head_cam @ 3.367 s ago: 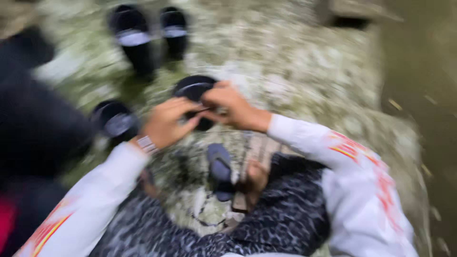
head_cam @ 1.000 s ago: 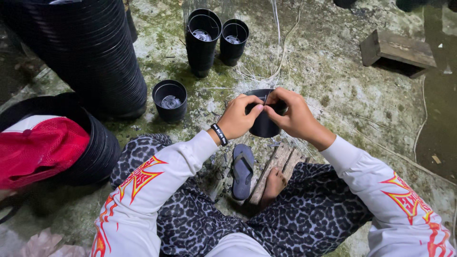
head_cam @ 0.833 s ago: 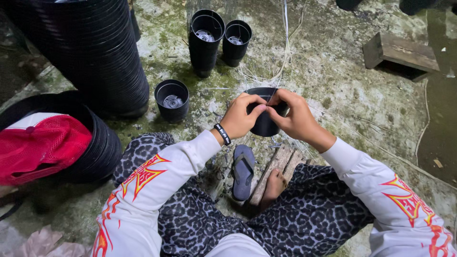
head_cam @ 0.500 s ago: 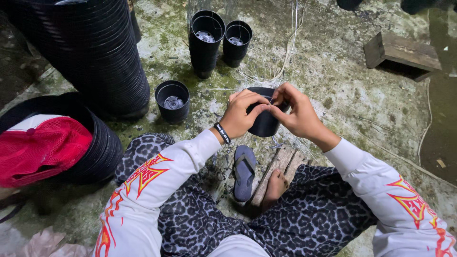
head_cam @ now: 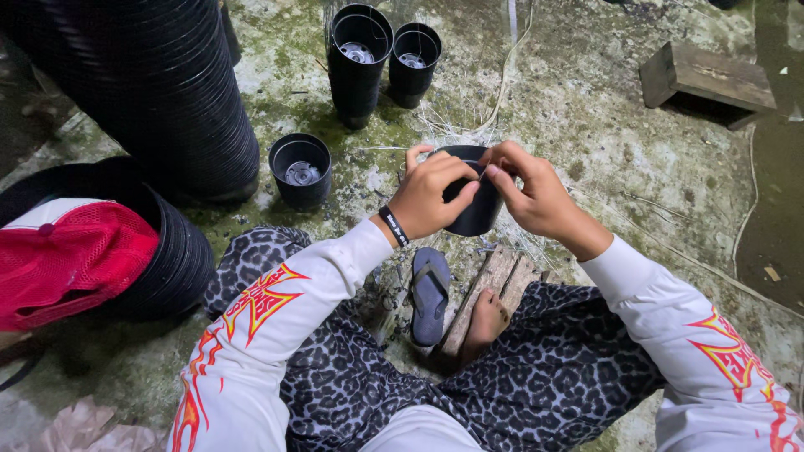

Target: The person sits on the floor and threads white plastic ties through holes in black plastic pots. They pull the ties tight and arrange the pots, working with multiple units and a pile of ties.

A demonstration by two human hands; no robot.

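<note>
A small black plastic pot (head_cam: 474,209) is held up in front of me over the ground. My left hand (head_cam: 429,195) grips its near left side, fingers curled over the rim. My right hand (head_cam: 536,194) pinches the rim from the right, thumb and forefinger meeting at the top edge. Thin pale strings (head_cam: 502,92) run from the pot area up toward the top of the view. Whether my fingers hold a string is too small to tell.
One black pot (head_cam: 300,170) stands on the mossy concrete to the left, two taller stacks of pots (head_cam: 360,59) behind. Long stacks of nested pots (head_cam: 159,92) lie at left, with red mesh cloth (head_cam: 67,259). A wooden block (head_cam: 708,79) sits top right; a slipper (head_cam: 430,295) lies near my foot.
The earliest blurred view has settled into a steady look down. Over the last second both hands stay on the pot, with the fingers shifting slightly along its rim.
</note>
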